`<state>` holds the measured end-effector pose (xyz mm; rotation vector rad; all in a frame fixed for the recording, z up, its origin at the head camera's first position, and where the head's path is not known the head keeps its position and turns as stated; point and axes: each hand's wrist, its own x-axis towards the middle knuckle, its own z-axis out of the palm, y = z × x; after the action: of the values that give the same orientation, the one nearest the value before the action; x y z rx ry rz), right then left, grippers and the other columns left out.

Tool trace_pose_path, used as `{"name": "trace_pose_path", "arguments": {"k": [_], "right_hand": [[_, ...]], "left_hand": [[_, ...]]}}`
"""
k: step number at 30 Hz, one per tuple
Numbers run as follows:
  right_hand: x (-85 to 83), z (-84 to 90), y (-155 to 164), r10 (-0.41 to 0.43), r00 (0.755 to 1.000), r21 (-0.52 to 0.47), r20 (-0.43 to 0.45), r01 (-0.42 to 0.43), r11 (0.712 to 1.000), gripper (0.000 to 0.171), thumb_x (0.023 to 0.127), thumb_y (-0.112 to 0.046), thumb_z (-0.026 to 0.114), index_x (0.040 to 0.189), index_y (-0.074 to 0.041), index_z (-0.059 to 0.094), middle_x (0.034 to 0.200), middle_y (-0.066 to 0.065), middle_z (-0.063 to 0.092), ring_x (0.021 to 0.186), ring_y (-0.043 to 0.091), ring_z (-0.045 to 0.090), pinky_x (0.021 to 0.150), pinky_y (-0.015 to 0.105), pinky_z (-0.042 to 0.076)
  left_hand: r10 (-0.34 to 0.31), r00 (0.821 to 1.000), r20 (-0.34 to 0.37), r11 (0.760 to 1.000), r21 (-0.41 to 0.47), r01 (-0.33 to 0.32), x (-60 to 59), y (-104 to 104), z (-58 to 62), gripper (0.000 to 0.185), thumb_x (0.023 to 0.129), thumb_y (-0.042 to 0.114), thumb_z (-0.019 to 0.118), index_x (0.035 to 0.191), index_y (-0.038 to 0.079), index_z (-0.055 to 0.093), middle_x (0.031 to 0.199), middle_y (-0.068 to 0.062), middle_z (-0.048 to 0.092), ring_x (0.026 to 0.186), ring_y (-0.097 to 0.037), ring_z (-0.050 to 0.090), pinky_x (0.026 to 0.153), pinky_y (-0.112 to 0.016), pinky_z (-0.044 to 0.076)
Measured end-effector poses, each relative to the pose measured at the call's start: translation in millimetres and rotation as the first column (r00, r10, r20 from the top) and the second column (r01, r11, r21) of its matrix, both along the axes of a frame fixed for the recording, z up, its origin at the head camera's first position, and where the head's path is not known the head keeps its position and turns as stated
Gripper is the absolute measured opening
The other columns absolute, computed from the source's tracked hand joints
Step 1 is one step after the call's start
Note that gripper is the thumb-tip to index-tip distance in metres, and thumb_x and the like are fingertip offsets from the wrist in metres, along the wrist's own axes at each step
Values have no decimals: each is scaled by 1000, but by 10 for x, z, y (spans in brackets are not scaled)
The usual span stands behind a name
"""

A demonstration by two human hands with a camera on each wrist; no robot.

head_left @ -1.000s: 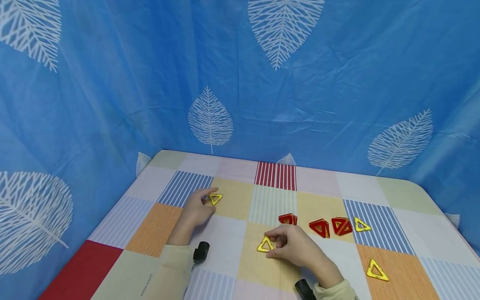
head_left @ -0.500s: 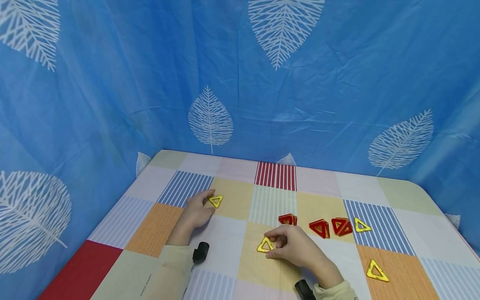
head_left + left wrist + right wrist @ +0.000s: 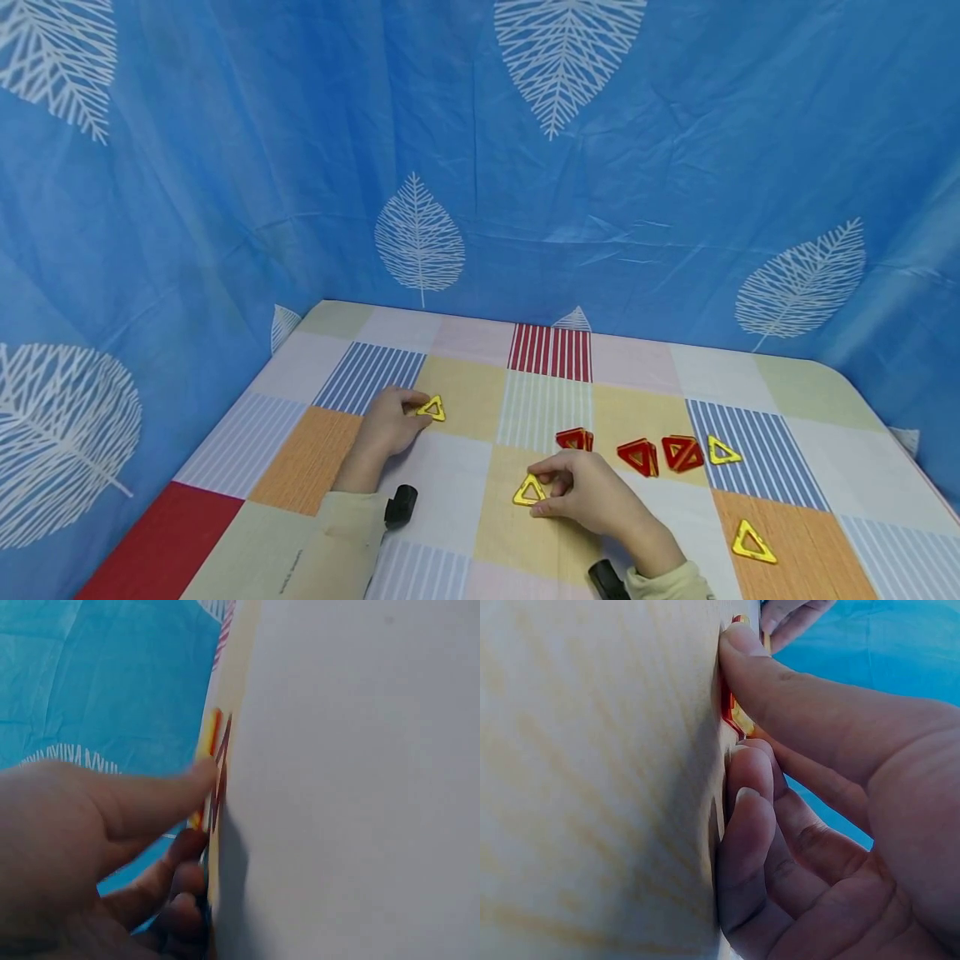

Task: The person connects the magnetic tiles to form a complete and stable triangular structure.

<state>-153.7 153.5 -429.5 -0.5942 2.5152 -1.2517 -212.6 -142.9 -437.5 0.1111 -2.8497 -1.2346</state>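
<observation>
On the left of the patchwork table (image 3: pixel 300 467), our left hand (image 3: pixel 386 425) lies low on the cloth, fingertips pinching a small yellow triangle (image 3: pixel 432 408) at the edge of a pale yellow square. From the left wrist view we see the thumb (image 3: pixel 150 799) pressed against the tile's edge, other fingers curled underneath; the tile (image 3: pixel 210 761) looks tipped up off the surface, but we can't tell by how much.

Centre, nearer to us: our right hand (image 3: pixel 588 492) pinches a second yellow triangle (image 3: pixel 529 491) between thumb and fingertips, over another yellow square. Right wrist view confirms thumb (image 3: pixel 780 682) on the tile's rim (image 3: pixel 739 712), remaining fingers curled against the cloth. Both hands are well apart, each on its own tile.

Further right, loose pieces in a row beyond the right hand: a red triangle stack (image 3: pixel 575 438), a second red stack (image 3: pixel 638 457), a third red one (image 3: pixel 682 452), touching or just beside a flat yellow triangle (image 3: pixel 723 452). Far right, one more yellow triangle (image 3: pixel 752 542) lies flat on an orange square, apart from the rest.

Blue leaf-print curtain (image 3: pixel 480 167) closes off the back and sides.
</observation>
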Motion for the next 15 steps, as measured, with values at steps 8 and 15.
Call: {"name": "trace_pose_path", "arguments": {"k": [8, 15], "right_hand": [[12, 15, -7, 1, 1000, 10, -9, -1, 1000, 45, 77, -17, 89, 116, -1, 74, 86, -2, 65, 70, 12, 56, 59, 26, 48], [12, 20, -18, 4, 999, 21, -45, -3, 1000, 45, 79, -16, 87, 118, 1, 74, 87, -3, 66, 68, 9, 56, 57, 25, 47]], "left_hand": [[-42, 999, 7, 992, 120, 41, -2, 45, 88, 32, 86, 18, 82, 117, 13, 76, 100, -1, 69, 91, -20, 62, 76, -37, 52], [-208, 978, 23, 950, 242, 197, 11, 150, 127, 25, 84, 14, 82, 109, 12, 78, 93, 2, 69, 88, -16, 64, 74, -34, 53]]}}
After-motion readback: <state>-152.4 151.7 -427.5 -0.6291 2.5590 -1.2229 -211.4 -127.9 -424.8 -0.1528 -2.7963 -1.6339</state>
